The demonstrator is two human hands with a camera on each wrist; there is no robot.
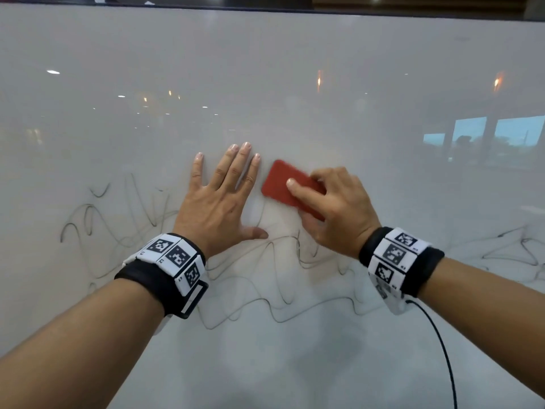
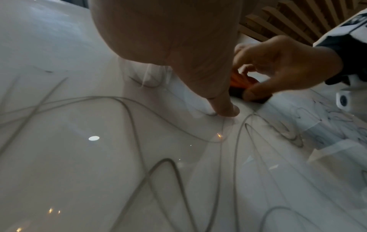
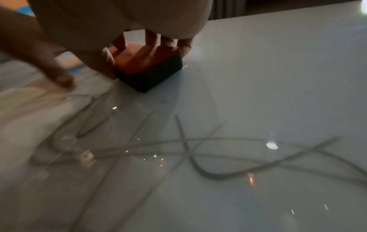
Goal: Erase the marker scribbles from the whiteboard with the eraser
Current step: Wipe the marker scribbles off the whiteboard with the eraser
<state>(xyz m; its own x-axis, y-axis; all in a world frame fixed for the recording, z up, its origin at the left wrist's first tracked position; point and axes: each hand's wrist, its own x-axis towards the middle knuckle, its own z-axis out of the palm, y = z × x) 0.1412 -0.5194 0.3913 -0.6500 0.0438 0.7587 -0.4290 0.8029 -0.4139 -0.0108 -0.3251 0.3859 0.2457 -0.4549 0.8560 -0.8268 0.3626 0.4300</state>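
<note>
The eraser (image 1: pixel 290 188) is a flat block with rounded corners, red on its back and black along the felt side that meets the board, as the right wrist view shows (image 3: pixel 152 69). It sits tilted on the whiteboard (image 1: pixel 295 84), its long side running from upper left to lower right, just above the tangle of scribbles (image 1: pixel 277 290). The right hand (image 1: pixel 333 211) grips it from the lower right end: the index finger lies along the red back, the thumb presses one long edge and the other fingers curl over the opposite edge.

The left hand (image 1: pixel 218 202) lies flat on the board just left of the eraser, fingers straight and slightly spread, thumb stretched out toward the right. Its fingertips are near the eraser's upper corner but apart from it.

The scribbles are thin dark looping lines across the lower half of the board, running under both wrists and out to either side. The patch between the two hands looks paler, possibly wiped, though glare makes that hard to judge. Each wrist carries a black band (image 1: pixel 165 273) with square printed markers, and a thin black cable (image 1: pixel 442 349) hangs from the right one.
</note>
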